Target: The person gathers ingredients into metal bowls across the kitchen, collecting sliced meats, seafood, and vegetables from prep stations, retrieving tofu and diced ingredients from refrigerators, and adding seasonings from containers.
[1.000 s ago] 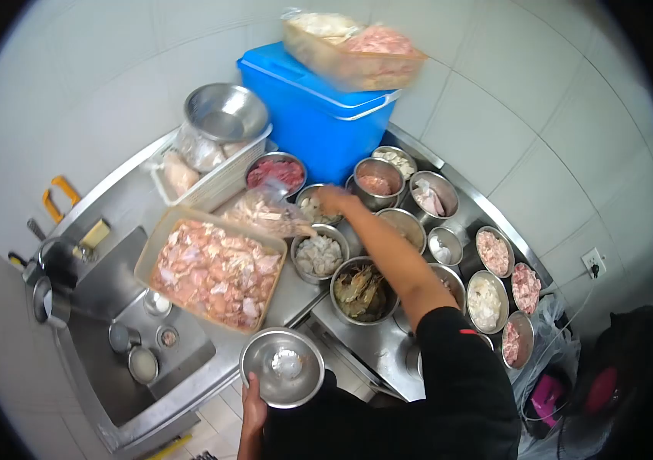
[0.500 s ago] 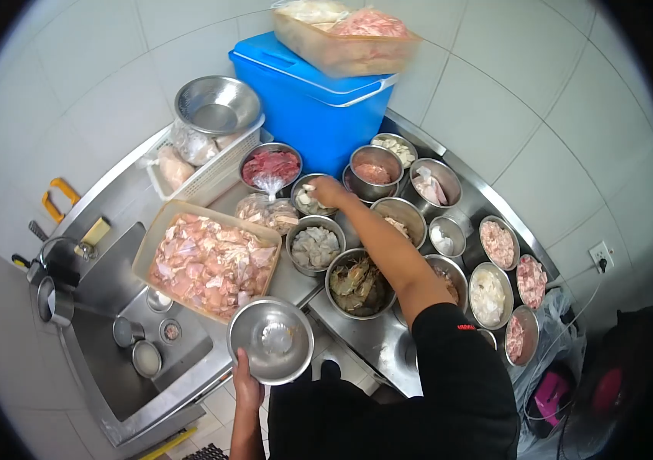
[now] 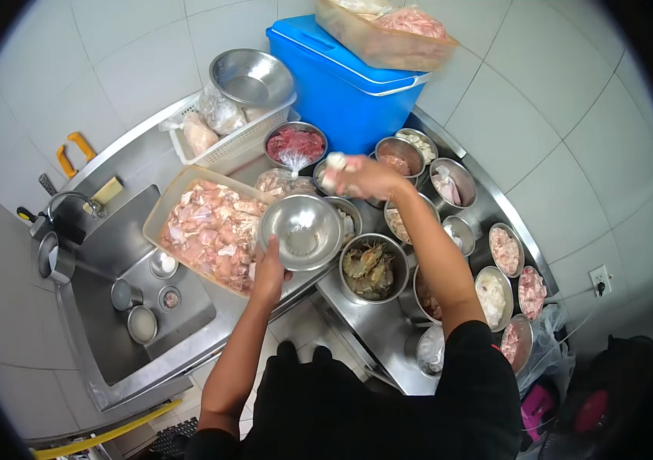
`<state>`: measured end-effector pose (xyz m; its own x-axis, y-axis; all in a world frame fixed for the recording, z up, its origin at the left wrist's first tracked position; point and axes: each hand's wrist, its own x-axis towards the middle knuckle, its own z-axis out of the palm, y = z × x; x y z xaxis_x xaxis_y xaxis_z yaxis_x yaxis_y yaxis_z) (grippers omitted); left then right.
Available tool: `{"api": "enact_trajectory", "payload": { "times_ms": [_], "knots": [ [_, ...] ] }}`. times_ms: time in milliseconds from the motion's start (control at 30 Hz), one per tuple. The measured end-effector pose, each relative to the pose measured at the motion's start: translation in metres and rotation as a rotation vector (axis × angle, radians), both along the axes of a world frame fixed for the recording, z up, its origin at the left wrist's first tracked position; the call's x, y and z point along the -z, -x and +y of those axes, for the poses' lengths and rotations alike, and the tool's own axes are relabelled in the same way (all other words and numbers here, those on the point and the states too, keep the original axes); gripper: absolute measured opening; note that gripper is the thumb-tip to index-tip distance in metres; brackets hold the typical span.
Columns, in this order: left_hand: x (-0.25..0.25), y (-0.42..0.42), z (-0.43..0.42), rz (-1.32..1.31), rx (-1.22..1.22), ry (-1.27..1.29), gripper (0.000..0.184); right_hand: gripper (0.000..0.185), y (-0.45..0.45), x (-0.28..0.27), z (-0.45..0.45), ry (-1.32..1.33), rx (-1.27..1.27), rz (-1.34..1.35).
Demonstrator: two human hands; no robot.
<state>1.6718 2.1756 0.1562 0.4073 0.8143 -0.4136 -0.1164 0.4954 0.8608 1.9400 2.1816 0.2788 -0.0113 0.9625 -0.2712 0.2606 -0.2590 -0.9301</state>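
My left hand (image 3: pixel 269 274) grips the rim of a shiny metal bowl (image 3: pixel 301 236), thumb on the inner side; no food shows in it. The bowl is tilted and partly covers a container of pale grey pieces (image 3: pixel 349 221). My right hand (image 3: pixel 376 178), blurred, is closed around white food pieces (image 3: pixel 335 164) whose kind I cannot make out. It hovers over a metal container (image 3: pixel 319 178) of similar white pieces, to the upper right of the bowl. Whole prawns (image 3: pixel 372 270) lie in a metal pot just right of the bowl.
A plastic bin (image 3: pixel 185 261) of raw chicken pieces sits beside the sink (image 3: pixel 100 307). Several metal containers of raw meat (image 3: pixel 504 249) line the right counter. Behind stand a blue cooler (image 3: pixel 334 100) and a white basket (image 3: pixel 227 157) with a metal basin (image 3: pixel 252 79) on top.
My right hand has lifted out of the container with white pieces in it. My left hand has brought the metal bowl up and closer to it. The view has shifted slightly.
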Motion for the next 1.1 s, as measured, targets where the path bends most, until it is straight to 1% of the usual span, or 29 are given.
{"api": "enact_trajectory", "payload": {
  "times_ms": [33, 100, 133, 167, 200, 233, 267, 300, 333, 367, 433, 467, 500, 533, 567, 600, 667, 700, 733, 767, 800, 833, 900, 933, 967, 1000, 1033, 1067, 1100],
  "knots": [
    [-0.005, -0.006, 0.004, -0.049, 0.047, -0.036, 0.04, 0.031, 0.022, -0.021, -0.014, 0.031, -0.177, -0.093],
    [-0.024, -0.014, 0.0, -0.047, 0.016, -0.083, 0.036, 0.031, 0.041, -0.009, -0.021, 0.05, -0.29, -0.323],
    [-0.03, -0.014, -0.002, -0.03, -0.023, -0.13, 0.036, 0.031, 0.047, -0.008, -0.026, 0.059, -0.285, -0.328],
    [-0.025, -0.012, 0.0, -0.033, -0.02, -0.124, 0.036, 0.032, 0.056, -0.012, -0.03, 0.002, -0.29, -0.326],
    [-0.018, -0.009, 0.002, -0.04, 0.039, -0.121, 0.038, 0.033, 0.065, -0.016, -0.034, -0.054, -0.295, -0.318],
    [-0.01, -0.005, 0.004, -0.046, 0.096, -0.117, 0.04, 0.033, 0.071, -0.021, -0.035, -0.045, -0.296, -0.314],
    [-0.011, 0.0, 0.001, -0.043, 0.095, -0.107, 0.04, 0.035, 0.076, -0.028, -0.036, -0.002, -0.21, -0.27],
    [-0.013, 0.004, -0.001, 0.007, 0.082, -0.151, 0.046, 0.036, 0.077, -0.03, -0.035, 0.039, -0.124, -0.225],
    [-0.015, 0.008, -0.004, 0.058, 0.071, -0.197, 0.055, 0.04, 0.074, -0.024, -0.032, 0.032, -0.111, -0.187],
    [-0.014, 0.011, -0.005, 0.066, 0.073, -0.19, 0.055, 0.04, 0.076, -0.021, -0.032, 0.038, -0.111, -0.178],
    [-0.015, 0.016, -0.005, 0.053, 0.092, -0.247, 0.062, 0.037, 0.077, -0.018, -0.03, -0.039, -0.102, -0.209],
    [-0.018, 0.018, -0.004, 0.056, 0.094, -0.248, 0.062, 0.041, 0.078, -0.016, -0.028, -0.068, -0.135, -0.315],
    [-0.021, 0.019, -0.003, 0.105, 0.121, -0.233, 0.062, 0.041, 0.08, -0.012, -0.028, -0.07, -0.134, -0.314],
    [-0.022, 0.02, -0.003, 0.152, 0.149, -0.218, 0.062, 0.043, 0.084, -0.007, -0.03, -0.215, -0.199, -0.477],
    [-0.009, 0.019, -0.001, 0.143, 0.155, -0.227, 0.062, 0.044, 0.086, -0.006, -0.03, -0.364, -0.258, -0.65],
    [0.012, 0.013, 0.006, 0.127, 0.106, -0.237, 0.059, 0.045, 0.089, -0.009, -0.031, -0.381, -0.221, -0.678],
    [0.026, 0.005, 0.013, 0.079, 0.081, -0.146, 0.056, 0.046, 0.083, -0.016, -0.021, -0.393, -0.13, -0.729],
    [0.02, 0.002, 0.014, 0.057, 0.092, -0.041, 0.055, 0.047, 0.075, -0.014, -0.013, -0.337, -0.077, -0.657],
    [0.013, -0.001, 0.015, 0.05, 0.128, -0.053, 0.055, 0.048, 0.065, -0.011, -0.006, -0.284, -0.029, -0.58],
    [-0.002, -0.002, 0.012, 0.092, 0.102, -0.135, 0.062, 0.048, 0.053, -0.006, 0.0, -0.282, -0.003, -0.588],
    [-0.008, -0.002, 0.01, 0.134, 0.068, -0.214, 0.069, 0.045, 0.041, 0.002, 0.006, -0.306, 0.062, -0.669],
    [-0.001, -0.001, 0.013, 0.13, 0.084, -0.22, 0.069, 0.042, 0.029, 0.008, 0.014, -0.331, 0.127, -0.75],
    [0.014, 0.005, 0.019, 0.112, 0.103, -0.041, 0.063, 0.039, 0.0, 0.022, 0.024, -0.334, 0.145, -0.737],
    [0.019, 0.005, 0.018, 0.11, 0.117, -0.051, 0.063, 0.038, -0.017, 0.032, 0.028, -0.399, 0.115, -0.817],
    [0.02, 0.006, 0.017, 0.0, 0.058, -0.056, 0.06, 0.036, -0.031, 0.035, 0.033, -0.463, 0.08, -0.897],
    [0.022, 0.007, 0.016, -0.111, -0.005, -0.058, 0.057, 0.034, -0.038, -0.003, 0.021, -0.399, 0.097, -1.042],
    [0.025, 0.011, 0.017, -0.111, -0.002, -0.061, 0.057, 0.033, -0.074, 0.004, 0.031, -0.382, 0.16, -1.195],
    [0.029, 0.017, 0.02, -0.097, -0.003, -0.091, 0.055, 0.027, -0.102, -0.003, 0.025, -0.374, 0.384, -1.046],
    [0.028, 0.019, 0.023, -0.084, -0.006, -0.122, 0.053, 0.019, -0.13, -0.011, 0.021, -0.37, 0.507, -1.13]
  ]
}}
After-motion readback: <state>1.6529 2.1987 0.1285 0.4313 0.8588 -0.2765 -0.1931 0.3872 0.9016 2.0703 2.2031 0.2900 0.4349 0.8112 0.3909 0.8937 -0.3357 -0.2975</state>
